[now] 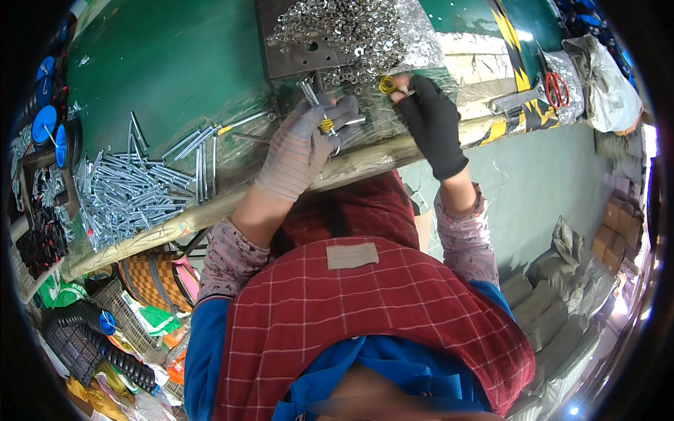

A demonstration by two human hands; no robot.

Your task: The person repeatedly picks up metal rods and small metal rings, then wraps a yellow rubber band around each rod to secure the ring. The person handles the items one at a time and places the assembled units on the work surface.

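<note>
My left hand (309, 144), in a grey striped glove, is closed around a silver bolt (311, 92) that sticks up from the fist, with a yellow ring (326, 125) on it near the fingers. My right hand (428, 119), in a black glove, pinches a yellow washer (387, 85) at its fingertips, a little to the right of the bolt. Just beyond both hands lies a heap of small silver washers (351, 31) on a dark metal plate (291, 59) and clear plastic.
A big pile of long silver bolts (130, 193) lies on the green table (175, 63) at my left. Blue-capped containers (45, 119) stand at the far left. Red-handled scissors (557, 88) and a metal tool lie at the right. Baskets and bags sit below the table edge.
</note>
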